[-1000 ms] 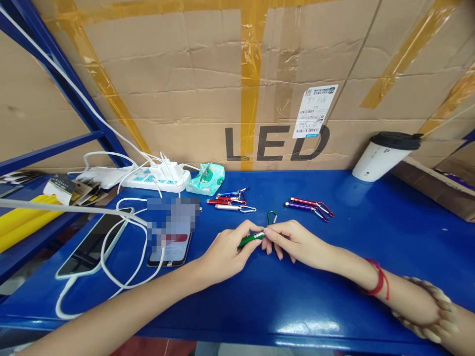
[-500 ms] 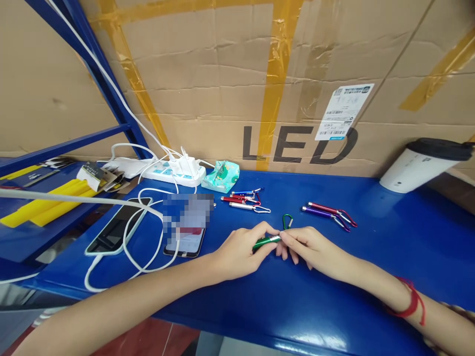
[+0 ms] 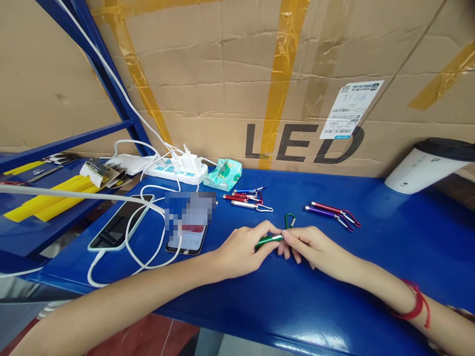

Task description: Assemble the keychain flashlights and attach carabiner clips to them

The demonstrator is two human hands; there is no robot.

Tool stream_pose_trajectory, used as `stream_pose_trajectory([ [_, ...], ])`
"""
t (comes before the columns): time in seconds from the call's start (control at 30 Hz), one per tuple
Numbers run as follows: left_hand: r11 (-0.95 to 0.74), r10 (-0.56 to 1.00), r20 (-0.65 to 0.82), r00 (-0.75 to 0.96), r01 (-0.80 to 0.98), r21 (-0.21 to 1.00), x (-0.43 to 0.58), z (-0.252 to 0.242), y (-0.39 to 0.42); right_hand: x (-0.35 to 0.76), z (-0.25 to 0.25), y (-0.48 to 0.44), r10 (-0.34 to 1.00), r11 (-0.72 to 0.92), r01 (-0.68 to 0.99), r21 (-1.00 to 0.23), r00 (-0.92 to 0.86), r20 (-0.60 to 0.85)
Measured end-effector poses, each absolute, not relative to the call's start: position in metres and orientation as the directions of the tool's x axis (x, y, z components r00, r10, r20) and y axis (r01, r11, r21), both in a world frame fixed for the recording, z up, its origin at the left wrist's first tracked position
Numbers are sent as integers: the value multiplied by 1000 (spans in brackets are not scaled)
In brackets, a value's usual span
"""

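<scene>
A small green metal penlight [image 3: 267,241] lies in the grip of both hands above the blue table. My left hand [image 3: 245,247] is closed round its body, thumb and forefinger pinching it. With thumb and fingertips, my right hand [image 3: 309,244] pinches the silver end; its other fingers curl beneath. A green carabiner clip [image 3: 290,220] sticks up behind the right fingertips, and its joint with the penlight is hidden. Beyond the hands lie a purple penlight [image 3: 319,211] and a red penlight [image 3: 326,204] with clips. Further left is a group of silver [image 3: 243,203], red [image 3: 235,198] and blue [image 3: 245,191] ones.
Two phones lie to the left, one dark-screened [image 3: 118,225], one lit [image 3: 189,237], among looped white cables [image 3: 128,242]. A power strip [image 3: 163,170] and a teal packet [image 3: 223,174] stand near the cardboard wall [image 3: 208,89]. A lidded cup [image 3: 419,170] tilts at the right.
The whole view has shifted slightly, so things appear a little further right. Both hands keep their hold on the green penlight, with hardly any movement.
</scene>
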State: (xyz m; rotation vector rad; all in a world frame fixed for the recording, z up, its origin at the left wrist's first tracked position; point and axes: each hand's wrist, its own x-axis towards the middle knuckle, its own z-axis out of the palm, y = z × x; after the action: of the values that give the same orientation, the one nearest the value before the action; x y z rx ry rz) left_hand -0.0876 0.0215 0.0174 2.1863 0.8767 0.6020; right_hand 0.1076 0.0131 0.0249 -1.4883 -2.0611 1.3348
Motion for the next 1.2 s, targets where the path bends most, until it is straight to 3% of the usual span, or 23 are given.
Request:
stream_pose_trajectory([
  [0.97, -535, 731, 148, 666, 424, 730, -88, 18, 22, 107, 26, 12, 858, 65, 598, -799, -442, -260],
  [1.07, -542, 740, 113, 663, 488, 684, -87, 22, 23, 109, 27, 12, 878, 168, 641, -749, -442, -181],
  [1.2, -595, 714, 68, 697, 552, 584, -85, 23, 22, 113, 29, 11, 872, 355, 724, -591, -484, -69],
])
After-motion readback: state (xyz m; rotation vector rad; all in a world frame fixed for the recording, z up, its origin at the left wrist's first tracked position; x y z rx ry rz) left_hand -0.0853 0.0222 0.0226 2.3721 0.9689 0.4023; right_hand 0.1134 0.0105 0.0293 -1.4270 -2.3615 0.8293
